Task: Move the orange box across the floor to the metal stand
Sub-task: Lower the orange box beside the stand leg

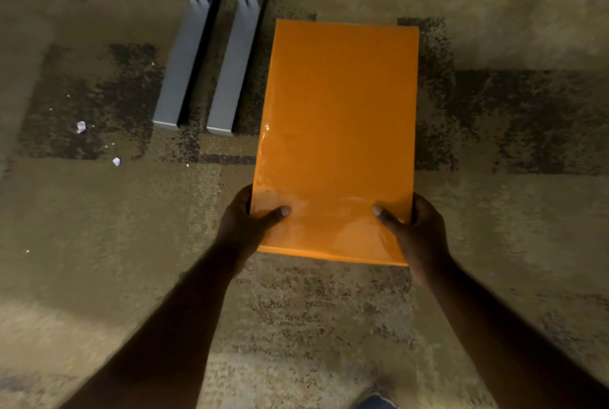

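A: Start at the fingers. What are they doing?

B: The left hand (242, 227) and the right hand (417, 230) each clamp a long side of the flat, glossy orange rectangular box (336, 131), near its close end. Both thumbs lie across the top face; the other fingers wrap round the side edges and are hidden under it. So the fingers are closed on the box, not spread.

A: And where is the box, taking the stand as the landmark?

B: Just to the right of the grey metal stand (204, 55), whose two long flat feet lie on the floor. The box runs roughly parallel with those feet, and its left edge comes very near the nearer foot. I cannot tell whether they touch, or whether the box rests on the mottled brown carpet floor (99, 276) or is held just above it.

A: Which step is this, then?

B: I judge it the last stretch: the box has all but arrived. The next move calls for a small nudge leftward to settle it against the foot, keeping it square, then letting go.

A: Any writing or brand?

B: None readable. The orange face is plain, with only shiny wrap glare. A few white paper scraps (81, 126) lie left of the stand.
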Demonstrator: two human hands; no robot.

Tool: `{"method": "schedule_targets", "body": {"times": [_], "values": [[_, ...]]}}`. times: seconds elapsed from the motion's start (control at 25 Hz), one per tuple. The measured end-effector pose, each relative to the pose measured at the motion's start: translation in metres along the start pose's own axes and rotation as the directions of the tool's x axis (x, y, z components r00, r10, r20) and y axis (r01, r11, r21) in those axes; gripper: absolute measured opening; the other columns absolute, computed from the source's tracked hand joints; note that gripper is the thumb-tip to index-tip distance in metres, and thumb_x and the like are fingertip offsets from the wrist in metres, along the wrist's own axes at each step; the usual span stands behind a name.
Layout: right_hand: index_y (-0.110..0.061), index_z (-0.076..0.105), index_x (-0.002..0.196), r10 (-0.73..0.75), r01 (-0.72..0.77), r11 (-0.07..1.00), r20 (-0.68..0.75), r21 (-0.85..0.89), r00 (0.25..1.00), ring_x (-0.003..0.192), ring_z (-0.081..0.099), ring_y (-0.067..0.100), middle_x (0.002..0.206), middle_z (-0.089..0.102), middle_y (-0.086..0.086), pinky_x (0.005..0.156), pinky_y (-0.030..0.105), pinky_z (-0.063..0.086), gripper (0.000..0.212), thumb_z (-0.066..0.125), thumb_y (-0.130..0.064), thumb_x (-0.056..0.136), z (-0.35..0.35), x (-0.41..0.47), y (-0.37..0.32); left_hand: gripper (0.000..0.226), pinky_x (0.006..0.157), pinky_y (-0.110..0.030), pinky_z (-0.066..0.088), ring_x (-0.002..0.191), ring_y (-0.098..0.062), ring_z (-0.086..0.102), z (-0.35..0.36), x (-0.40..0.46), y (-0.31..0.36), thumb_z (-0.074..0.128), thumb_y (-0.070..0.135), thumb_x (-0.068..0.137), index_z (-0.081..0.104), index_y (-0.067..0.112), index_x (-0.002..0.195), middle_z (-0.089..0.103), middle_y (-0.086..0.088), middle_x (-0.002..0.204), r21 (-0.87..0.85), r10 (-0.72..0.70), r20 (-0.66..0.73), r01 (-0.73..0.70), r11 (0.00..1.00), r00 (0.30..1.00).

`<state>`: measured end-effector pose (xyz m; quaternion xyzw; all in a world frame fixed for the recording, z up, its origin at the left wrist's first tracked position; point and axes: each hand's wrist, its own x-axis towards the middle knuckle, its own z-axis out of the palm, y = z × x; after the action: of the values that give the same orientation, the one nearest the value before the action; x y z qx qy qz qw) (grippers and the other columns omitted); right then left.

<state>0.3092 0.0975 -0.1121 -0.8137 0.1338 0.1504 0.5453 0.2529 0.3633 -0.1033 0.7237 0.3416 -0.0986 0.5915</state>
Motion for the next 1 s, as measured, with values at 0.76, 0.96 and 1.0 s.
{"method": "schedule_targets", "body": {"times": [0.76, 0.96, 1.0], "values": [[-0.020, 0.058, 0.125, 0.021, -0.056, 0.981, 0.183, 0.185, 0.983, 0.104, 0.063, 0.026, 0.117, 0.066, 0.003, 0.090, 0.050, 0.053, 0.058, 0.078, -0.038, 0.074, 0.075, 0.126, -0.080, 0.072, 0.060, -0.027, 0.054, 0.102, -0.030, 0.068, -0.057, 0.138, 0.078, 0.078, 0.047, 0.071, 0.055, 0.015, 0.130, 0.068, -0.011, 0.118, 0.060, 0.140, 0.041, -0.143, 0.988, 0.989], [-0.017, 0.055, 0.129, 0.055, -0.127, 0.955, 0.260, 0.267, 0.964, 0.108, 0.061, 0.027, 0.123, 0.064, 0.006, 0.091, 0.046, 0.050, 0.053, 0.074, -0.027, 0.081, 0.093, 0.145, -0.087, 0.085, 0.078, -0.037, 0.059, 0.108, -0.027, 0.068, -0.078, 0.162, 0.103, 0.079, 0.055, 0.063, 0.052, 0.018, 0.135, 0.066, -0.010, 0.126, 0.092, 0.131, 0.137, -0.144, 0.985, 0.982], [-0.018, 0.054, 0.130, 0.060, -0.132, 0.957, 0.266, 0.259, 0.962, 0.110, 0.061, 0.028, 0.125, 0.064, 0.007, 0.094, 0.048, 0.050, 0.054, 0.074, -0.028, 0.081, 0.094, 0.148, -0.086, 0.084, 0.080, -0.037, 0.059, 0.110, -0.027, 0.067, -0.079, 0.165, 0.104, 0.079, 0.055, 0.065, 0.052, 0.019, 0.136, 0.066, -0.009, 0.126, 0.119, 0.123, 0.163, -0.143, 0.983, 0.979]]}}
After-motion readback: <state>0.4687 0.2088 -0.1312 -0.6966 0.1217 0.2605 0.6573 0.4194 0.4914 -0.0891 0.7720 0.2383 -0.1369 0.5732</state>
